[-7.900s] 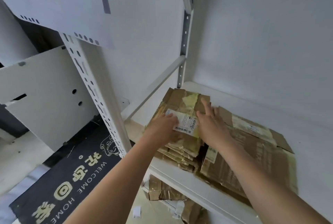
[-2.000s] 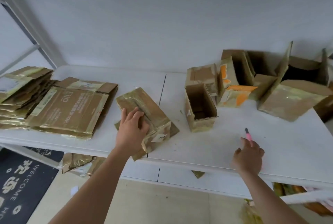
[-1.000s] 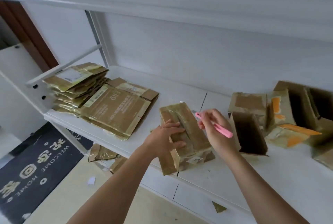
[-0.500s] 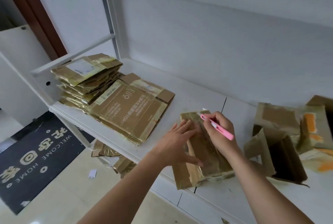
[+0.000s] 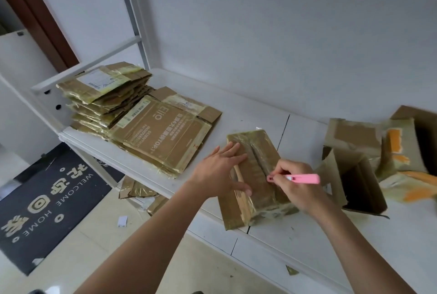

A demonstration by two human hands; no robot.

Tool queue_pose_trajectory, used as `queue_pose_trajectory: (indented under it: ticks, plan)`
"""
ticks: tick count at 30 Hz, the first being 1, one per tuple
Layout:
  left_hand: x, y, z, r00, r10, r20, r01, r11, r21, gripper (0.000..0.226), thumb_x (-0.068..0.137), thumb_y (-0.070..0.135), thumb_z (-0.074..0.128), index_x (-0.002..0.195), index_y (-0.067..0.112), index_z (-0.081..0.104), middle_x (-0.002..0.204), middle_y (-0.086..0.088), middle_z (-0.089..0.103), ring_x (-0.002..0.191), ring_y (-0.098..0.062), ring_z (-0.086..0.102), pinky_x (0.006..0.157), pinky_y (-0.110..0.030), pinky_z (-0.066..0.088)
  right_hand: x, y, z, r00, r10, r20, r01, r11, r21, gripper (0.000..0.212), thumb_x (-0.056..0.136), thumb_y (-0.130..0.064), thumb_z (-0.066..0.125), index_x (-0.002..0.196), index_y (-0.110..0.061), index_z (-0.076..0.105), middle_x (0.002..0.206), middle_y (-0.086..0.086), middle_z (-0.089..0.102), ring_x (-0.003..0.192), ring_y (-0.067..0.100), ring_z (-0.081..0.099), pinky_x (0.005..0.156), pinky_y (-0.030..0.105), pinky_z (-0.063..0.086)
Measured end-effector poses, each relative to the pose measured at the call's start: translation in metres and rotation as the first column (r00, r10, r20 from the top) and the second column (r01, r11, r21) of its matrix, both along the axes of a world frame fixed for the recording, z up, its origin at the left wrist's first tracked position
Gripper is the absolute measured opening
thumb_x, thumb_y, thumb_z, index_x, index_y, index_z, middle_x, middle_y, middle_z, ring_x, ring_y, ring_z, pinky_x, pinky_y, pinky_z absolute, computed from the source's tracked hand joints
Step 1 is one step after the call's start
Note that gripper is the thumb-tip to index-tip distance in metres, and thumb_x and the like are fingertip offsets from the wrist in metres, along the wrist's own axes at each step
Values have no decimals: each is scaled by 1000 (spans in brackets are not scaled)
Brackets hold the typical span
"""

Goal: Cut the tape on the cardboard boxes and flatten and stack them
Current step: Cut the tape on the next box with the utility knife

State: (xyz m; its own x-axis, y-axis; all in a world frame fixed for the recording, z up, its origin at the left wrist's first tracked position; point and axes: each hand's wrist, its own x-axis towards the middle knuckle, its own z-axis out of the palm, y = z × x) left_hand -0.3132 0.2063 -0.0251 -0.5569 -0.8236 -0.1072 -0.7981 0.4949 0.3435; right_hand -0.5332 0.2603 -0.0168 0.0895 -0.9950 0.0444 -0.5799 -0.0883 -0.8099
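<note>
A taped cardboard box (image 5: pixel 254 175) lies on the white shelf (image 5: pixel 255 114) near its front edge, with the left hand (image 5: pixel 221 171) spread flat and pressing on its left side. The right hand (image 5: pixel 294 184) pinches a pink utility knife (image 5: pixel 294 178), its tip at the box's centre seam. To the left lie a large flattened box (image 5: pixel 165 137) and a stack of flattened boxes (image 5: pixel 106 95); to the right stands an opened box (image 5: pixel 354 182) among other opened boxes (image 5: pixel 397 147).

home entryway storage: white metal shelf (image 5: pixel 146 166), "welcome home" doormat (image 5: pixel 47 196), flattened cardboard stacks (image 5: pixel 106 97), tiled floor (image 5: pixel 94 258).
</note>
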Motion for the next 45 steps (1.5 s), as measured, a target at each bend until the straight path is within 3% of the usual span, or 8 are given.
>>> queue_pose_trajectory:
  ticks: [7,12,19,24,29,32,37,45]
  plan:
    - [-5,1,6,992,-11,129,17,999,-51,108,66,85,47,154,28,24,164,2,6,151,-12,1,123,-36,1,-21,74,-5,999,26,28,-23,993,-118,22,90,0,65,75,-15,59,74,-11,64,74,-1,66,55,10,44]
    - [-11,14,8,984,91,153,-75,992,-104,118,59,95,18,153,25,27,163,-3,13,151,-17,6,122,-37,8,-33,95,1,976,-32,214,68,985,-161,27,86,-13,63,66,-29,56,66,-10,61,72,7,66,59,23,51]
    - [-58,28,1,969,181,168,-90,893,-442,85,83,81,18,113,12,57,123,-8,50,120,-28,45,109,-39,32,-36,106,-22,686,-332,647,531,837,-133,4,87,-20,65,90,-17,63,96,8,72,88,25,73,77,36,61]
    - [-70,11,-3,985,-104,137,135,961,-242,77,89,73,13,153,32,20,165,0,2,151,-29,-8,123,-47,0,-37,93,-41,650,-441,620,614,785,-85,13,94,-20,59,94,-10,67,88,2,73,86,17,71,77,27,58]
    - [-72,6,-3,983,-91,160,102,993,-61,85,77,82,9,152,42,15,164,4,6,150,-32,0,119,-52,12,-66,94,-52,634,-539,555,708,693,-135,24,100,-34,52,93,-15,66,86,-14,73,82,2,68,68,9,49]
    - [-75,6,0,988,-64,141,65,998,1,89,70,89,11,149,50,13,162,8,6,148,-30,0,117,-54,13,-61,83,-54,553,-476,684,708,701,-85,18,101,-15,50,99,-23,67,91,-9,73,89,11,69,80,23,54]
    - [-77,6,-6,990,-57,132,51,998,48,82,74,87,19,148,57,4,163,8,-13,147,-26,-25,116,-42,-16,-33,60,-49,558,-426,713,690,715,-114,6,97,-11,59,101,-11,64,96,0,70,96,23,70,80,40,58]
    - [-75,-2,-6,986,-89,141,70,989,131,75,82,82,30,147,58,-1,161,9,-24,144,-25,-32,114,-40,-19,-14,49,-49,570,-557,604,767,624,-148,6,96,-8,59,90,-8,57,78,-5,64,72,1,64,56,12,49]
